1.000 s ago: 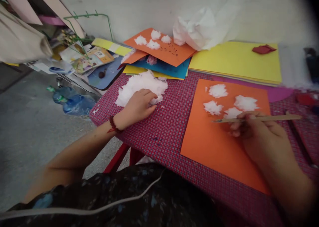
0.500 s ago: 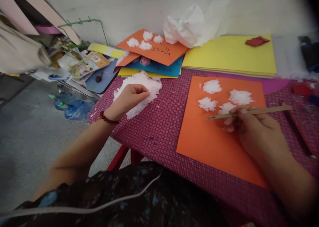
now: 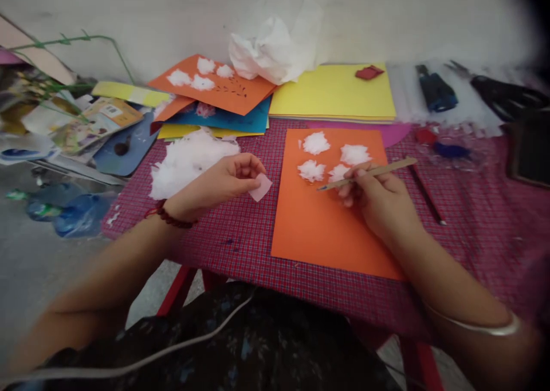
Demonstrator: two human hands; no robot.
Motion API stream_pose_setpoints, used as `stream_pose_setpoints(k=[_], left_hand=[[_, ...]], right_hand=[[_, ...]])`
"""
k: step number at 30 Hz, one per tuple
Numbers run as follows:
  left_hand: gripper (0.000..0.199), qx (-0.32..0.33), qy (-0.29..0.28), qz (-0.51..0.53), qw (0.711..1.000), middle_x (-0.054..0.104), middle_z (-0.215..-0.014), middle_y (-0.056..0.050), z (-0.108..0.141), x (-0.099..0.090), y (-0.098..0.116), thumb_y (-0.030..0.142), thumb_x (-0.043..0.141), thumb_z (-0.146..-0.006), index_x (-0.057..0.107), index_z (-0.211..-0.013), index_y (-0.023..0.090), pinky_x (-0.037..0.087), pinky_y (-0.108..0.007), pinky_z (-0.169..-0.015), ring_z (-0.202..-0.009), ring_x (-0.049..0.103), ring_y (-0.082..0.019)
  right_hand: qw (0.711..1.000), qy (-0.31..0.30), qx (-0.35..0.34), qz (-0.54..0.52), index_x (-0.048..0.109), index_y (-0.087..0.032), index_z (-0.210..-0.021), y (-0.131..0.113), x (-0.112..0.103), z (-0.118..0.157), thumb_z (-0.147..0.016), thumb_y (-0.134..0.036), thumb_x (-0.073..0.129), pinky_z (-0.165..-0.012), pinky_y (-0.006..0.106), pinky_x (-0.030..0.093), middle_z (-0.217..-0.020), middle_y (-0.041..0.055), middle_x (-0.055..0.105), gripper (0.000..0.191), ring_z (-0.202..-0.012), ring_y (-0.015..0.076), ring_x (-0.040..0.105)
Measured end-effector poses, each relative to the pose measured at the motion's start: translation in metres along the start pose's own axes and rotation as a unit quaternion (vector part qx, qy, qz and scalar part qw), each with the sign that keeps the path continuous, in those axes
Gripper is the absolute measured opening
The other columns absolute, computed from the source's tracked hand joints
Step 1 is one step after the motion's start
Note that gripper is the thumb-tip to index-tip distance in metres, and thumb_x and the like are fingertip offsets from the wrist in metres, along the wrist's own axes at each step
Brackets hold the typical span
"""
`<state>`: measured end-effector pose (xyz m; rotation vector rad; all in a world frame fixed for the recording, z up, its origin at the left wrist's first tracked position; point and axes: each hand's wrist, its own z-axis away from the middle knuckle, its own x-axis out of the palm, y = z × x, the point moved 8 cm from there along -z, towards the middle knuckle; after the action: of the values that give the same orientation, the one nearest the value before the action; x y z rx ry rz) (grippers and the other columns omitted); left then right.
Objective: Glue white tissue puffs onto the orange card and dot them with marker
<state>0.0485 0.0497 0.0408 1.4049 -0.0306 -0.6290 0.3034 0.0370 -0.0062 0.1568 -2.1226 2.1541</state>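
In our left hand (image 3: 221, 180) we have a small pale tissue square (image 3: 262, 189), pinched between thumb and fingers near one edge, with most of it sticking out over the desk (image 3: 240, 236), just beside the orange sheet (image 3: 330, 228). It looks like thin, soft tissue, so we would judge it almost weightless, quick to crease or tear, and easily lifted by a draught. A light pinch at an edge or corner should suit it; squeezing hard would crumple it, and damp or sticky fingertips might cling to it.

Our right hand (image 3: 382, 199) is closed round a wooden stick (image 3: 397, 166), fingers along its middle, its dark-marked tip pointing left over the orange sheet. The stick seems light and stiff, probably dry enough not to slip; we would hold it partway back from the tip, pen-fashion, for good control.

The white tissue tufts (image 3: 315, 143) on the orange sheet look fluffy and easily flattened, so we would keep knuckles off them and handle the sheet by its bare lower edge. The tissue pile (image 3: 184, 162) behind our left wrist looks loose and airy; we would take single pieces from its rim, since a broad grab could scatter it.
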Motion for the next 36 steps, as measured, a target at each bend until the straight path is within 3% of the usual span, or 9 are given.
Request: stream_pose_setpoints(k=[4, 8, 15, 21, 24, 28, 32, 36], left_hand=[[0.019, 0.021, -0.049, -0.021, 0.998, 0.062, -0.070, 0.003, -0.012, 0.020, 0.010, 0.014, 0.065, -0.074, 0.057, -0.090, 0.020, 0.046, -0.022, -0.058, -0.063, 0.059, -0.010], [0.006, 0.060, -0.079, -0.072, 0.992, 0.061, -0.068, 0.002, -0.029, 0.036, 0.023, 0.016, 0.064, -0.076, 0.059, -0.079, 0.018, 0.041, -0.022, -0.055, -0.060, 0.055, -0.009], [0.012, 0.109, -0.071, -0.139, 0.982, 0.068, -0.073, -0.001, -0.055, 0.059, 0.027, 0.025, 0.063, -0.082, 0.070, -0.078, 0.016, 0.044, -0.027, -0.063, -0.068, 0.059, -0.013], [0.017, 0.076, -0.075, -0.091, 0.990, 0.069, -0.078, -0.002, -0.061, 0.061, 0.003, 0.030, 0.069, -0.080, 0.069, -0.088, 0.016, 0.045, -0.026, -0.064, -0.071, 0.060, -0.013], [0.022, 0.060, -0.071, -0.077, 0.993, 0.065, -0.073, 0.000, -0.063, 0.060, -0.006, 0.031, 0.075, -0.074, 0.063, -0.084, 0.016, 0.044, -0.024, -0.061, -0.067, 0.057, -0.011], [0.018, 0.065, -0.095, -0.110, 0.987, 0.063, -0.070, 0.000, -0.065, 0.063, -0.008, 0.029, 0.072, -0.076, 0.061, -0.073, 0.016, 0.041, -0.023, -0.060, -0.064, 0.053, -0.009], [0.017, 0.063, -0.130, -0.111, 0.983, 0.064, -0.068, 0.001, -0.067, 0.064, -0.007, 0.030, 0.071, -0.077, 0.064, -0.072, 0.015, 0.040, -0.023, -0.060, -0.062, 0.052, -0.008], [0.017, 0.052, -0.131, -0.130, 0.981, 0.065, -0.067, 0.001, -0.063, 0.064, -0.001, 0.030, 0.072, -0.075, 0.066, -0.072, 0.015, 0.040, -0.023, -0.059, -0.061, 0.053, -0.009]], right_hand=[[0.999, 0.007, -0.035, 0.026, 0.062, -0.024, -0.076, -0.008, -0.006, -0.004, -0.087, -0.045, 0.069, -0.047, 0.027, 0.046, -0.060, -0.0007, 0.064, 0.024, -0.050, 0.0124, 0.059], [0.998, 0.012, -0.058, 0.037, 0.061, -0.026, -0.076, -0.010, -0.009, -0.007, -0.086, -0.051, 0.069, -0.045, 0.029, 0.046, -0.061, 0.0006, 0.064, 0.029, -0.052, 0.0147, 0.060], [0.996, 0.005, -0.062, 0.056, 0.060, -0.026, -0.079, -0.004, -0.005, -0.011, -0.089, -0.054, 0.066, -0.042, 0.030, 0.042, -0.063, 0.0002, 0.065, 0.030, -0.043, 0.0119, 0.053], [0.997, 0.016, -0.059, 0.055, 0.059, -0.026, -0.080, 0.000, -0.006, -0.013, -0.090, -0.054, 0.066, -0.041, 0.029, 0.043, -0.063, 0.0000, 0.065, 0.031, -0.044, 0.0121, 0.055], [0.997, 0.021, -0.047, 0.053, 0.059, -0.025, -0.081, 0.002, -0.006, -0.013, -0.089, -0.055, 0.066, -0.042, 0.027, 0.044, -0.063, -0.0006, 0.065, 0.032, -0.046, 0.0118, 0.056], [0.998, 0.032, -0.037, 0.045, 0.058, -0.025, -0.082, 0.004, -0.007, -0.014, -0.091, -0.055, 0.065, -0.044, 0.026, 0.046, -0.067, 0.0001, 0.068, 0.032, -0.050, 0.0121, 0.060], [0.998, 0.039, -0.015, 0.045, 0.057, -0.025, -0.085, 0.006, -0.006, -0.014, -0.091, -0.054, 0.064, -0.044, 0.025, 0.045, -0.073, 0.0012, 0.073, 0.031, -0.053, 0.0120, 0.061], [0.998, 0.043, -0.004, 0.040, 0.058, -0.024, -0.084, 0.006, -0.005, -0.015, -0.092, -0.050, 0.065, -0.042, 0.025, 0.042, -0.073, 0.0012, 0.073, 0.028, -0.050, 0.0109, 0.059]])
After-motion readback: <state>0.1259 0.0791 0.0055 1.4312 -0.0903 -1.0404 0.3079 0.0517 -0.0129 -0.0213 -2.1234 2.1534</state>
